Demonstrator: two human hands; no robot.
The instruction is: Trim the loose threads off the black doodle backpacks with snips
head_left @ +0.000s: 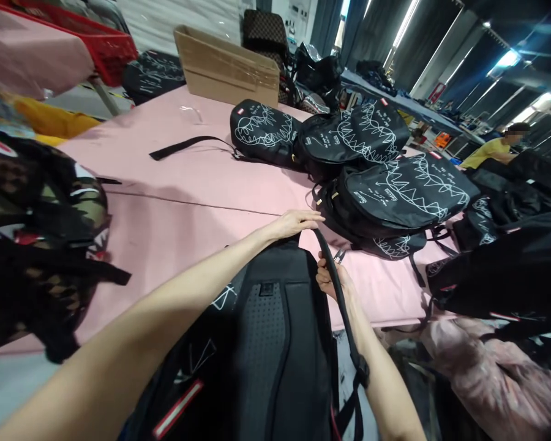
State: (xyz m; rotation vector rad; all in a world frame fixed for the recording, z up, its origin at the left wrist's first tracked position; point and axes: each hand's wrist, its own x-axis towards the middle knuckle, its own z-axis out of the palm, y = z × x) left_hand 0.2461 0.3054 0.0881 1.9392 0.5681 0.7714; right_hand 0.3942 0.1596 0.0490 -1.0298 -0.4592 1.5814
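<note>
On my feed I look down at a black backpack lying back panel up at the near edge of the pink worktop, its lower part running out of view at the bottom. My left hand lies on the backpack's top edge with the fingers stretched out and held together, the fingertips touching the spot where the shoulder strap starts. The strap arcs down the backpack's right side. My right hand sits behind it with the fingers curled in around it. Small metal tips stick up just above that hand, too small for me to tell what they are. Just beyond the hands, a pile of black bags with white jagged drawings overlaps along the worktop's right side. A loose black strap trails from the farthest one. A cardboard box stands at the far edge, and a camouflage bag lies at the left. A red crate sits on another table, top left. A person in a yellow shirt is well apart at the far right.
</note>
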